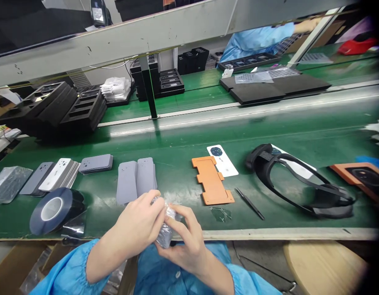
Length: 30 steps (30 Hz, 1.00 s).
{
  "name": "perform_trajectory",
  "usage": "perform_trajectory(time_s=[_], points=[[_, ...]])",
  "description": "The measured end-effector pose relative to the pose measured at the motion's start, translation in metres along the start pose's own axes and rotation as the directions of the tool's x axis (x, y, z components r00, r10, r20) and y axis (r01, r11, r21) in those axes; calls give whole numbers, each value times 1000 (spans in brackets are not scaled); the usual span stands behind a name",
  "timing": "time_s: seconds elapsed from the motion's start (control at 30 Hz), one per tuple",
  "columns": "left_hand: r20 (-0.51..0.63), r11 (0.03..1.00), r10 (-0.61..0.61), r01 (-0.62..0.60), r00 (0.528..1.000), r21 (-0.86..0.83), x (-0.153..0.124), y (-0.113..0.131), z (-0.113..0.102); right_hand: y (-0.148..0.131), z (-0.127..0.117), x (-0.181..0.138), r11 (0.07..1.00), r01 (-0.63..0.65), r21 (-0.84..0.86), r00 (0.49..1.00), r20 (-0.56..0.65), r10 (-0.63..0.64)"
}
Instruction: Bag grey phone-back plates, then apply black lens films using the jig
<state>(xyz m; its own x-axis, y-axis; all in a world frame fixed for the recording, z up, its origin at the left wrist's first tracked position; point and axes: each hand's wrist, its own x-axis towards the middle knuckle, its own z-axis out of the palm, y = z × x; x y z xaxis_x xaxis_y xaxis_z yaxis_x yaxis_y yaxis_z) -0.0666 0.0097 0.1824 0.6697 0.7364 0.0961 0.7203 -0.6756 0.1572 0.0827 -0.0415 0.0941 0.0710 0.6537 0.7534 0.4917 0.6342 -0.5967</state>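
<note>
My left hand and my right hand are both closed around a bundle wrapped in clear, crinkled plastic. They hold it just over the bench's front edge, and what lies inside the wrap is hard to make out. Beyond my left hand lie two stacks of grey phone back panels. To the right of my hands is an orange fixture plate with notched edges, partly over a white panel with a dark round camera area. Black tweezers lie right of the plate.
A film roll, further panel stacks and a plastic-wrapped pack lie on the left. A black strap-like headset sits right. Black foam trays stand at the back left. A co-worker's blue sleeve shows across the bench.
</note>
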Motion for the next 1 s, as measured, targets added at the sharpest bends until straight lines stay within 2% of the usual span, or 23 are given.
perform_trajectory(time_s=[0.13, 0.3, 0.47, 0.63, 0.73, 0.77, 0.8, 0.83, 0.87, 0.9, 0.93, 1.0], points=[[-103, 996, -55, 48, 993, -75, -3, 1, 8, 1, 1, -3, 1000, -5, 16, 1000, -9, 5], [-190, 961, -199, 153, 961, -231, -6, -7, 15, 1, 1, -3, 999, 4, 47, 1000, 13, -5], [-185, 886, -296, 197, 937, -419, -9, -17, 16, 1, 0, -1, 998, 18, 65, 1000, 21, -19], [-117, 740, -396, 241, 911, -628, -12, -19, 21, 2, 5, -4, 994, 54, 92, 998, 17, -56], [-86, 650, -430, 242, 899, -720, -13, -31, 24, 3, 4, -9, 993, 73, 95, 997, 9, -74], [-101, 604, -474, 239, 875, -760, -14, -38, 23, 4, 2, -12, 992, 81, 94, 997, 0, -81], [-136, 551, -544, 230, 828, -802, -16, -46, 22, 6, -1, -15, 993, 84, 89, 996, -12, -83], [-181, 497, -630, 213, 755, -841, -20, -53, 19, 9, -5, -18, 994, 76, 79, 997, -24, -74], [-223, 447, -715, 189, 662, -874, -24, -58, 16, 12, -9, -22, 996, 55, 66, 998, -31, -53], [-265, 433, -767, 168, 584, -885, -28, -61, 14, 15, -13, -24, 998, 30, 56, 999, -33, -28], [-267, 438, -775, 181, 573, -881, -32, -61, 13, 18, -17, -25, 999, 3, 54, 1000, -29, -2], [-249, 443, -744, 180, 619, -878, -37, -51, 17, 23, -20, -24, 996, -48, 73, 999, -20, 49]])
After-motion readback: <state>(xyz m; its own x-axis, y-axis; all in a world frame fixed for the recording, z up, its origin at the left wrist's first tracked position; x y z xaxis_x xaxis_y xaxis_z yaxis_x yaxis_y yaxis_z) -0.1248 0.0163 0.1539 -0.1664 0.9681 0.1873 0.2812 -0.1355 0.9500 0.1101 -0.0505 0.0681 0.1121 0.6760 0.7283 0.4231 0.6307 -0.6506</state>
